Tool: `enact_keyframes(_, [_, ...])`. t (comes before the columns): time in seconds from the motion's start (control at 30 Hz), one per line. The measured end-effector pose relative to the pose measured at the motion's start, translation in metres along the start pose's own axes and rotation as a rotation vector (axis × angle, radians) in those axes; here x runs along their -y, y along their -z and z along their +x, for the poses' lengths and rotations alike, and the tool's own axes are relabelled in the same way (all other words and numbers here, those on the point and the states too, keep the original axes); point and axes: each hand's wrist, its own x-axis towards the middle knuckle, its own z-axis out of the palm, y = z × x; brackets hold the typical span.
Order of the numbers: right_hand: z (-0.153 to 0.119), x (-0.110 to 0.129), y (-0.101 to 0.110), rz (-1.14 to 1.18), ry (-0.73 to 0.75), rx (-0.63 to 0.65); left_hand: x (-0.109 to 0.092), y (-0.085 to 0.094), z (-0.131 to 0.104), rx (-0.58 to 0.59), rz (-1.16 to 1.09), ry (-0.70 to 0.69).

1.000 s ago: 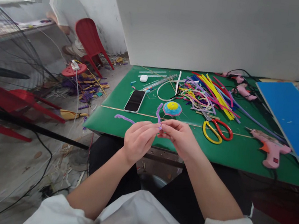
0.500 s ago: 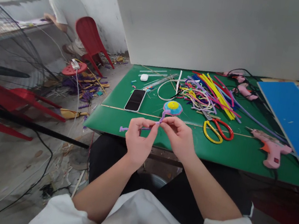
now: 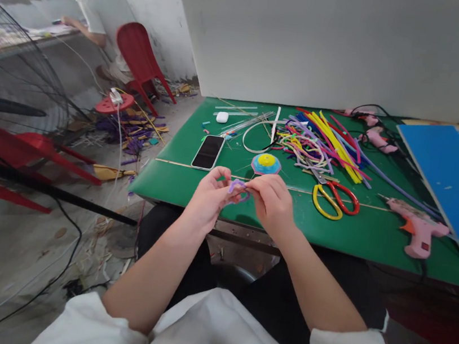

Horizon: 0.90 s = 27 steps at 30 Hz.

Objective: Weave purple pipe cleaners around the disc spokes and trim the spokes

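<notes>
A purple pipe cleaner [image 3: 237, 184], bent into a curved loop, is held between my two hands above the front of the green table. My left hand [image 3: 209, 195] grips it with thumb and fingers from the left. On the other side, my right hand [image 3: 273, 201] pinches its end, the fingertips close to the left hand. Just beyond the hands lies a round piece [image 3: 266, 164] with a yellow centre, blue ring and pink edge. The fingers hide part of the pipe cleaner.
Scissors [image 3: 332, 200], a pink glue gun [image 3: 416, 224] and a blue board [image 3: 446, 179] lie to the right on the green table [image 3: 168, 183]. A phone [image 3: 208, 152], white earbud case [image 3: 222, 117] and pipe cleaner pile [image 3: 306, 143] are further back. A person [image 3: 106, 18] sits at far left.
The purple pipe cleaner, earlier stretched out to the left and upward, is now curled into a loop between my hands. My left hand has turned and shifted slightly left.
</notes>
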Motion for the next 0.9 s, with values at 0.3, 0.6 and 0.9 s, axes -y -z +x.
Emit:
enact_keyframes(0.3, [-0.002,-0.003,-0.001,-0.092,-0.238,0.074,0.008,-0.008,-0.012,-0.159,0.957,-0.792])
enact_keyframes(0.6, [0.002,-0.002,0.004,-0.198,-0.114,0.047,0.013,-0.004,-0.01,-0.322,1.138,-1.167])
enact_keyframes(0.9, [0.002,0.004,0.006,-0.073,-0.265,-0.028,0.013,-0.003,-0.005,-0.284,1.25,-1.154])
